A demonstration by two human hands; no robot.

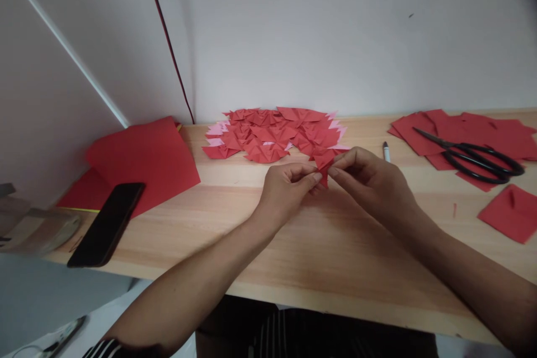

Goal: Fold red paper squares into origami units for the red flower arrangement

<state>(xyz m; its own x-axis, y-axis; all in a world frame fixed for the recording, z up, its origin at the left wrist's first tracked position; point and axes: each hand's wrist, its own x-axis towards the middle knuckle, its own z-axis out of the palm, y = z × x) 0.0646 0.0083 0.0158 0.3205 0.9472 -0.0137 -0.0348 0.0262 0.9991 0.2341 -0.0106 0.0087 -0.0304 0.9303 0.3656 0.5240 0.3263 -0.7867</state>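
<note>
Nearest us, at the lower left of the frame, the phone lies with its lower end close to the front edge of the table, so a sweep of our left forearm might tip it off. At the centre, our left hand and right hand have their fingers nearly closed, pinching a small folded red paper between thumb and fingertips from both sides. We judge that uneven pulling could tear it or set a crease crooked, and our fingertips hide part of the fold, so a slip could go unnoticed. Just beyond, the pile of folded papers lies so near that a knuckle could scatter it or bend its points. Towards the right, the marker could roll if our right hand brushed it. Farther right, the scissors rest on the stack of red papers; if we dragged out a sheet from beneath, they could slide, and the blades could nick the paper.
</note>
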